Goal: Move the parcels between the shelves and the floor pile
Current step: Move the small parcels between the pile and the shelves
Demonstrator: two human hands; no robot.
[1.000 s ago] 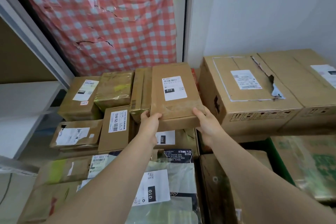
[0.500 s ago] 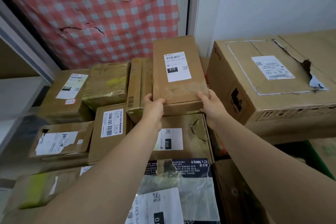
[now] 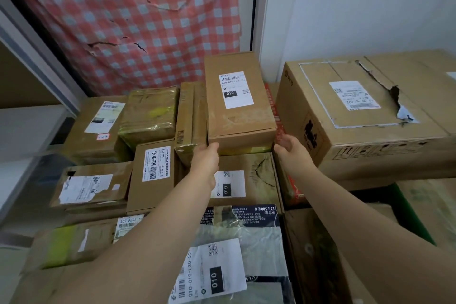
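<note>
The brown cardboard parcel with a white "010" label [image 3: 240, 106] lies flat on top of the floor pile, on a flatter brown carton with a torn lid [image 3: 259, 177]. The left hand [image 3: 206, 158] touches its near corner at 7 o'clock. The fingertips are hidden against the cardboard, so I cannot tell whether it grips. The right hand [image 3: 290, 149] is at 5 o'clock of the parcel, just beside the corner, with fingers loose and holding nothing. At the parcel's 3 o'clock sits a large brown carton with a ripped top sheet [image 3: 370, 140]. At 9 o'clock a narrow taped box [image 3: 188, 116] touches its side. A red-and-white checked cloth [image 3: 148, 20] hangs at 11 o'clock.
</note>
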